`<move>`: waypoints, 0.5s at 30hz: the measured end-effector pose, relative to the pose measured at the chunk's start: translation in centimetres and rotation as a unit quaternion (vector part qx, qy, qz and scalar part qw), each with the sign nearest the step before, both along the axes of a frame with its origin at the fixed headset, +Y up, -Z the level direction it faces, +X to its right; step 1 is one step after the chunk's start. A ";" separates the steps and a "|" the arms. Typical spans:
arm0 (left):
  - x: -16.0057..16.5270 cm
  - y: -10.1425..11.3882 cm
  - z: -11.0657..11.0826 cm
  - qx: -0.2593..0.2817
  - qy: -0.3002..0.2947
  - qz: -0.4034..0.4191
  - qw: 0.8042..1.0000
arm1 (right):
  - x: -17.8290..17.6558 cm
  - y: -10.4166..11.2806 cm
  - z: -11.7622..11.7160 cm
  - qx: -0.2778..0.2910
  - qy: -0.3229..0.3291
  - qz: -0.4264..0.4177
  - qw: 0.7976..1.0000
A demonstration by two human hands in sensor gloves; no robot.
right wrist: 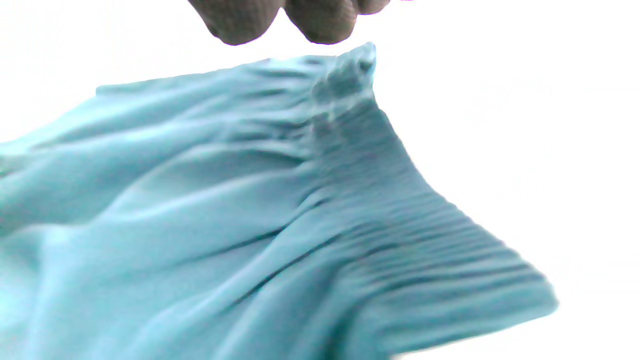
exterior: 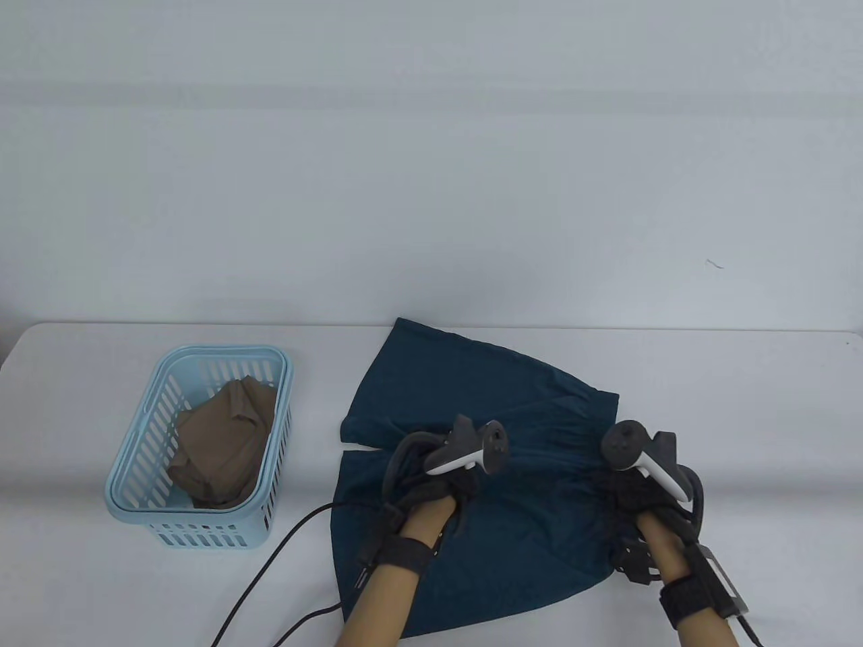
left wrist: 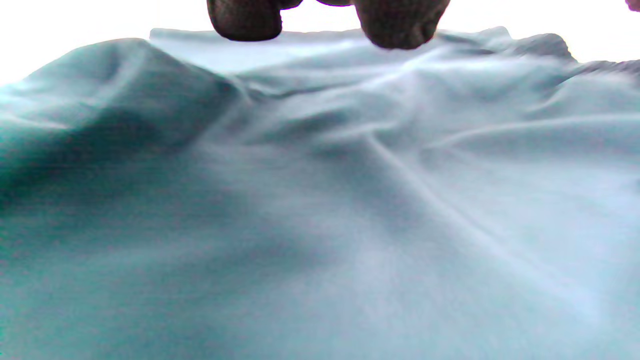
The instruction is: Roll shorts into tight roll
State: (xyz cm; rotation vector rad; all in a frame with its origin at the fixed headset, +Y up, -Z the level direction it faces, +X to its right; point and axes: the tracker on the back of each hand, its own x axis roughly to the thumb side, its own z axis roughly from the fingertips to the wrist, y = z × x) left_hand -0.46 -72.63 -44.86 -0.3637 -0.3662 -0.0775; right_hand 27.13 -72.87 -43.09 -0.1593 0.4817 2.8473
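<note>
shorts (exterior: 472, 418) flat, legs leftward, waistband right; left hand (exterior: 441, 488) and right hand (exterior: 630, 499) atop, grips unclear

Light blue slotted basket (exterior: 152, 472) on white table (exterior: 87, 586), brown garment (exterior: 226, 445) inside

- The place reads as a recording or data-collection lab, not a home.
- A plain white table (exterior: 135, 606) stands against a bare, pale wall (exterior: 431, 135) with no decoration, furniture or household clutter.
- Both of the person's hands wear dark sensor gloves; a tracker (exterior: 472, 451) like a VR controller is strapped to the back of the left hand (exterior: 441, 486), and another tracker (exterior: 640, 455) to the right hand (exterior: 637, 502).
- A black cable (exterior: 270, 573) runs from the left wrist across the table.
- The props are few and staged: dark teal shorts (exterior: 485, 404) spread flat, and a light blue plastic basket (exterior: 202, 532) holding a brown garment (exterior: 222, 441).
</note>
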 end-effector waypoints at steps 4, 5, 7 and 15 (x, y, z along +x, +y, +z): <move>-2.9 1.2 4.7 -0.004 -0.041 -0.024 0.999 | 1.6 0.7 2.9 -0.038 0.062 0.064 0.995; -3.7 1.2 6.4 -0.008 -0.048 -0.028 0.998 | 1.7 0.6 4.1 -0.053 0.082 0.088 0.991; -4.9 1.0 9.0 -0.034 -0.059 -0.035 0.997 | 1.6 0.2 5.8 -0.069 0.100 0.130 0.984; -7.9 -0.4 16.0 -0.065 -0.090 -0.072 0.991 | -0.3 -2.6 9.2 -0.058 0.108 0.170 0.978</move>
